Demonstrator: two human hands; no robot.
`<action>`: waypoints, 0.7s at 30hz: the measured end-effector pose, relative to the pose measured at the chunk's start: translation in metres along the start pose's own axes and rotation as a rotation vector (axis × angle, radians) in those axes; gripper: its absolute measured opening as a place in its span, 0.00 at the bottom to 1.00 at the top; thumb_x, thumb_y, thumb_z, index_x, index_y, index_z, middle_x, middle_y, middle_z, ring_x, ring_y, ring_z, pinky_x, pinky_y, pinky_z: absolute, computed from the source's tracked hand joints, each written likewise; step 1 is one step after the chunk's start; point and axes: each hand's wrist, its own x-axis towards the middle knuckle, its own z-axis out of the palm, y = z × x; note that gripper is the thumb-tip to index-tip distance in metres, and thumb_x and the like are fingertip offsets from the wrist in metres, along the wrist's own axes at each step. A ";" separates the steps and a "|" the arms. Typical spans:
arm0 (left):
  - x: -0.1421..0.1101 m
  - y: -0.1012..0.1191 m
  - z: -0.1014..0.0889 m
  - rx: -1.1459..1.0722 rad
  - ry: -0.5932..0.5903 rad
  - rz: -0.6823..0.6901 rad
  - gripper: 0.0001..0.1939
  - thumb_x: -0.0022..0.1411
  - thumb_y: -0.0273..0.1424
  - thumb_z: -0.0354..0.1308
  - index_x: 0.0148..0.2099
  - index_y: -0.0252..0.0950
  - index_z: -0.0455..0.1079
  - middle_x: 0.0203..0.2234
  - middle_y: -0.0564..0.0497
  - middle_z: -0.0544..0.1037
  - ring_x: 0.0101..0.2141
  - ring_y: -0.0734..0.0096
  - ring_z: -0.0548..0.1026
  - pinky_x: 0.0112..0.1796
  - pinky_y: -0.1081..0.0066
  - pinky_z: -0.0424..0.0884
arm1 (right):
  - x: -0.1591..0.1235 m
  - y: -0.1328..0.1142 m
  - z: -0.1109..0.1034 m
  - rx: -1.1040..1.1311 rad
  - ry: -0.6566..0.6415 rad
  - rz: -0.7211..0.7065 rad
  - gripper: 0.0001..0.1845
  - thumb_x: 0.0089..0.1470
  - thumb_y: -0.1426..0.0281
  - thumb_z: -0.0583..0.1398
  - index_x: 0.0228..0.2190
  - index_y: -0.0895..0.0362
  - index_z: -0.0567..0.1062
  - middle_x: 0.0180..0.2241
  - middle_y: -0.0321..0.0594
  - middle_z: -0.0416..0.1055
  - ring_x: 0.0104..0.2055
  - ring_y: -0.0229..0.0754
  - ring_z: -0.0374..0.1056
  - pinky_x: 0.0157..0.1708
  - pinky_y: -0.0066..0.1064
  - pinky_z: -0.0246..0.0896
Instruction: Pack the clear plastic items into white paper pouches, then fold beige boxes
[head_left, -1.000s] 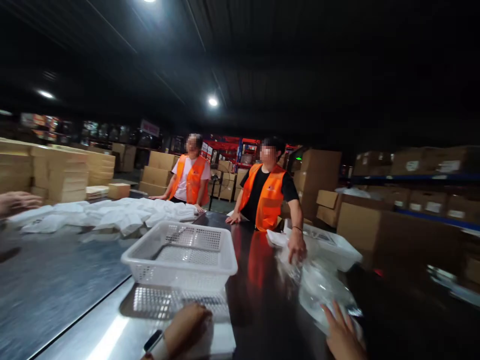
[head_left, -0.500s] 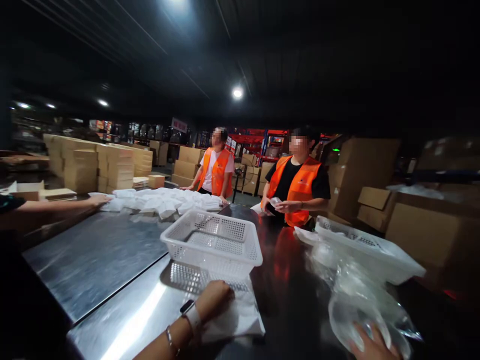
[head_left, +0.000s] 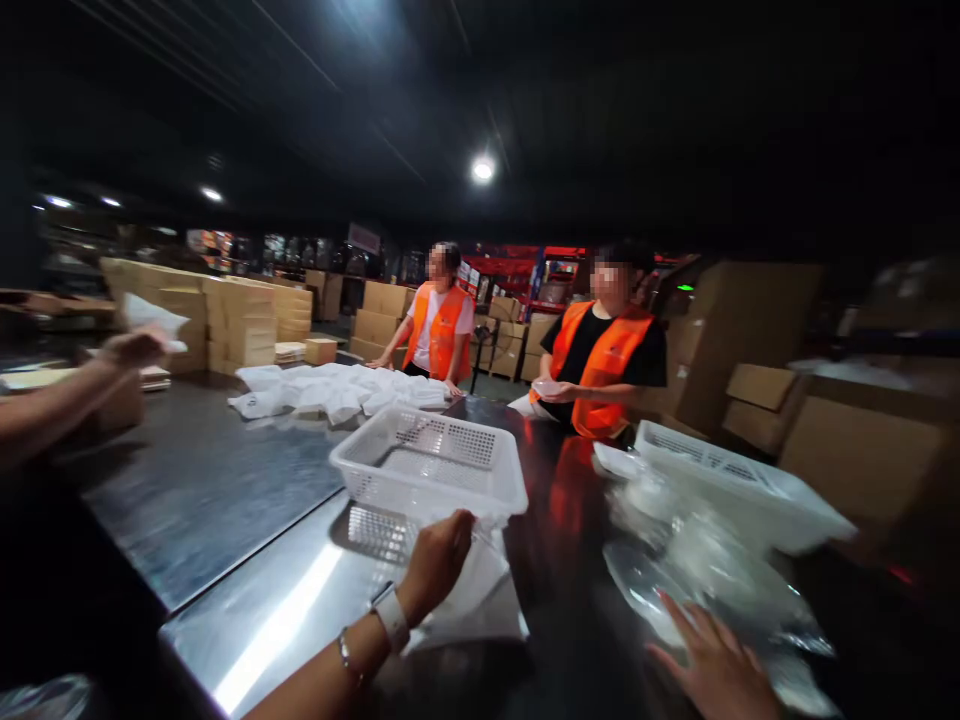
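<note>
The right hand (head_left: 716, 665) lies flat, fingers spread, on crinkled clear plastic bags (head_left: 675, 580) at the near right of the shiny steel table (head_left: 225, 480). The left hand (head_left: 439, 560) (a white watch on its wrist) pinches a white folded cloth (head_left: 480, 610), lifting its edge. Just beyond stands a white perforated plastic basket (head_left: 431, 465); farther off, two people in orange vests (head_left: 600, 365).
</note>
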 end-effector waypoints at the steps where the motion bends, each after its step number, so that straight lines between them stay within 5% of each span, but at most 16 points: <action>1: -0.003 0.001 0.000 -0.041 0.020 0.018 0.17 0.72 0.30 0.38 0.43 0.39 0.70 0.34 0.46 0.83 0.36 0.65 0.82 0.39 0.70 0.73 | 0.000 -0.007 -0.006 -0.059 -0.021 0.046 0.18 0.53 0.66 0.60 0.45 0.49 0.82 0.48 0.51 0.78 0.44 0.60 0.76 0.34 0.46 0.72; 6: -0.014 0.008 -0.002 -0.232 0.189 0.117 0.18 0.72 0.34 0.41 0.46 0.38 0.72 0.39 0.45 0.84 0.38 0.66 0.83 0.39 0.71 0.76 | 0.005 -0.025 -0.029 0.034 -0.030 0.061 0.15 0.53 0.82 0.56 0.29 0.56 0.81 0.35 0.48 0.77 0.36 0.51 0.76 0.35 0.37 0.71; 9: -0.017 0.010 -0.006 -0.292 0.378 0.216 0.14 0.70 0.33 0.48 0.46 0.38 0.74 0.40 0.46 0.85 0.39 0.66 0.83 0.41 0.72 0.78 | 0.009 -0.035 -0.037 0.086 -0.015 0.057 0.12 0.58 0.78 0.57 0.29 0.55 0.79 0.32 0.43 0.76 0.36 0.48 0.76 0.35 0.34 0.70; 12: -0.019 0.009 -0.007 -0.262 0.377 0.263 0.14 0.70 0.31 0.48 0.45 0.37 0.75 0.39 0.46 0.85 0.38 0.66 0.84 0.40 0.72 0.78 | 0.011 -0.056 -0.046 0.143 -0.021 0.055 0.07 0.59 0.75 0.60 0.31 0.55 0.78 0.35 0.42 0.77 0.38 0.48 0.76 0.35 0.32 0.71; 16: -0.021 0.012 0.002 -0.164 -0.010 0.278 0.17 0.70 0.31 0.46 0.47 0.37 0.77 0.39 0.46 0.85 0.38 0.62 0.84 0.40 0.70 0.78 | 0.014 -0.083 -0.061 0.255 -0.108 -0.001 0.12 0.52 0.81 0.62 0.37 0.55 0.79 0.38 0.41 0.78 0.39 0.47 0.78 0.37 0.31 0.74; 18: -0.024 0.015 0.007 -0.109 -0.308 0.312 0.16 0.68 0.31 0.50 0.51 0.39 0.76 0.46 0.46 0.83 0.46 0.60 0.82 0.48 0.65 0.77 | 0.015 -0.086 -0.067 0.264 -0.128 -0.066 0.24 0.48 0.86 0.60 0.45 0.56 0.78 0.46 0.43 0.78 0.46 0.47 0.77 0.45 0.31 0.74; 21: -0.027 0.019 0.008 -0.015 -0.652 0.357 0.24 0.58 0.30 0.61 0.58 0.44 0.73 0.60 0.46 0.74 0.61 0.53 0.70 0.64 0.53 0.61 | 0.015 -0.081 -0.071 0.192 -0.169 -0.110 0.35 0.46 0.88 0.57 0.55 0.55 0.73 0.55 0.45 0.74 0.53 0.47 0.74 0.50 0.33 0.73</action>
